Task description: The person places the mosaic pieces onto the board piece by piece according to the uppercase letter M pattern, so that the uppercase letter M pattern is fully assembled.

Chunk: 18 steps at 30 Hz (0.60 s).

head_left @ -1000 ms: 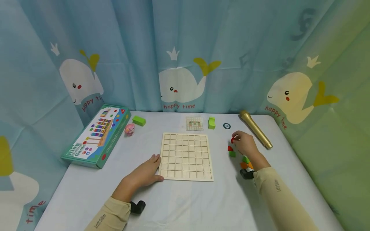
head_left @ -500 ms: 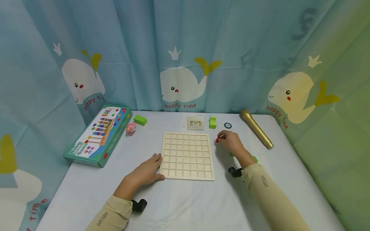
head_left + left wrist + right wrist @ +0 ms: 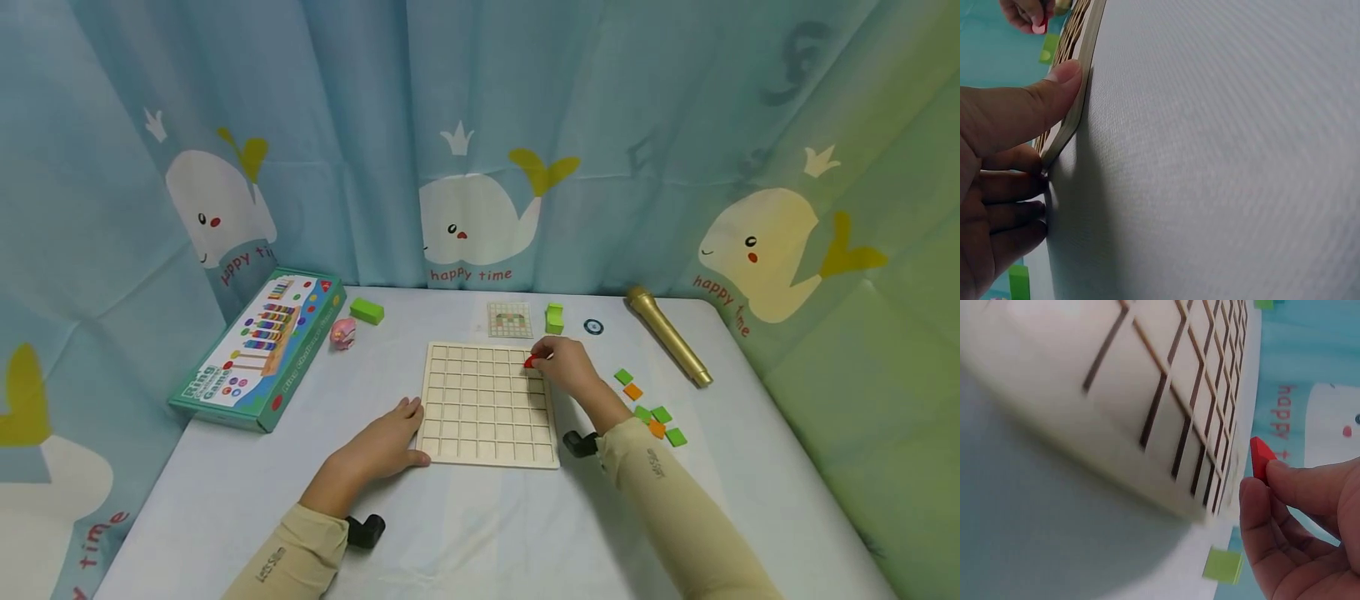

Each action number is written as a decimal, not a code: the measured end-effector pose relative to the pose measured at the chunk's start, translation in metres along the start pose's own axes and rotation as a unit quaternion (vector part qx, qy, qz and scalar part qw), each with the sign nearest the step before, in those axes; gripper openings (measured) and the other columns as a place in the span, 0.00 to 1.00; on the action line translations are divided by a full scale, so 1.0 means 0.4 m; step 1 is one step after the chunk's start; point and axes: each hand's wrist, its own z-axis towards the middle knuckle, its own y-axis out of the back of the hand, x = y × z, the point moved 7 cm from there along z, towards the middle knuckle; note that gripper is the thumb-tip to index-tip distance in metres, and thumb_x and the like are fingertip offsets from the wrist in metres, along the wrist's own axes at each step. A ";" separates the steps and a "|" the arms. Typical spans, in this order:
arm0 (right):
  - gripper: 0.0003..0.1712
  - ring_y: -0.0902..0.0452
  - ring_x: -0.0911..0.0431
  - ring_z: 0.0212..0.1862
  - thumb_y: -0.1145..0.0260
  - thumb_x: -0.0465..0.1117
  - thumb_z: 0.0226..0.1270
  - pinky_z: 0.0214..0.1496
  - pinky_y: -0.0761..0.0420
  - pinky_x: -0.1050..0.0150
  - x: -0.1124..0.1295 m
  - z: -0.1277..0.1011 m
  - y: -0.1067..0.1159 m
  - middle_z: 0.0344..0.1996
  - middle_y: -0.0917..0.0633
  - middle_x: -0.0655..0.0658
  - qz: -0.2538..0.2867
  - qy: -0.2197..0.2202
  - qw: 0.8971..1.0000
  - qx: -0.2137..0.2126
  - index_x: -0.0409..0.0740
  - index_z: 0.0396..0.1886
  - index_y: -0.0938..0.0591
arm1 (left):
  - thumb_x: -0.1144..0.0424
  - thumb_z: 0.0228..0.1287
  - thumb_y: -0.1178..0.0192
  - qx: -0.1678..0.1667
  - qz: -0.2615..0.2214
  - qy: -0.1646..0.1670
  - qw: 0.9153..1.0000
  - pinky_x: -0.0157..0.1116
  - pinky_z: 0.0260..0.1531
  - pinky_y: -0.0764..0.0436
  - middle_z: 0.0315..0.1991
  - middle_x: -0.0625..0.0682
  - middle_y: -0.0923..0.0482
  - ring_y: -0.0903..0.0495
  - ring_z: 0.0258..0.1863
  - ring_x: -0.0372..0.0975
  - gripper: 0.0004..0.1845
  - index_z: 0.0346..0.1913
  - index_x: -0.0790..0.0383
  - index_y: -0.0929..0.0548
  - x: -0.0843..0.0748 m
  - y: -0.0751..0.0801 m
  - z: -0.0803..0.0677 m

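My right hand pinches a small red tile between thumb and fingertips, over the far right corner of a pale wooden grid board. One side of the tile looks curved. In the right wrist view the tile is held clear of the squares. My left hand rests against the board's near left corner. Its thumb touches the near edge, and the fairly straight fingers lie along the left side. No pieces show in the board's visible squares; my right hand covers part of its far right.
Loose green and orange tiles lie right of the board. Behind it are a pattern card, a green block and a round disc. A gold microphone lies right; a game box, pink toy and another green block stand left.
My right hand has carried the red tile leftward from beside the loose tiles to over the board's far right corner. The left hand has kept its place on the board.
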 end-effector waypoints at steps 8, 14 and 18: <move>0.06 0.18 0.51 0.39 0.32 0.34 0.70 0.39 0.18 0.58 0.054 0.008 -0.050 0.39 0.13 0.43 0.015 0.031 0.999 0.017 0.38 0.43 0.14 | 0.51 0.62 0.29 -0.007 0.009 0.001 1.000 0.49 0.72 0.41 0.76 0.65 0.42 0.46 0.76 0.56 0.45 0.73 0.76 0.36 0.002 0.000 0.002; 0.03 0.20 0.56 0.31 0.32 0.35 0.70 0.38 0.19 0.59 0.089 0.011 -0.090 0.34 0.13 0.45 0.023 0.046 0.998 0.027 0.39 0.39 0.13 | 0.52 0.62 0.29 -0.011 0.008 -0.006 1.000 0.49 0.72 0.40 0.75 0.66 0.41 0.45 0.76 0.57 0.45 0.72 0.77 0.36 -0.002 0.002 0.000; 0.03 0.20 0.57 0.29 0.32 0.35 0.70 0.36 0.19 0.62 0.111 0.014 -0.113 0.33 0.13 0.46 0.033 0.045 0.998 0.037 0.40 0.39 0.13 | 0.51 0.62 0.29 -0.010 0.005 -0.005 1.000 0.49 0.72 0.41 0.75 0.66 0.42 0.46 0.76 0.56 0.45 0.72 0.77 0.36 -0.003 0.004 -0.002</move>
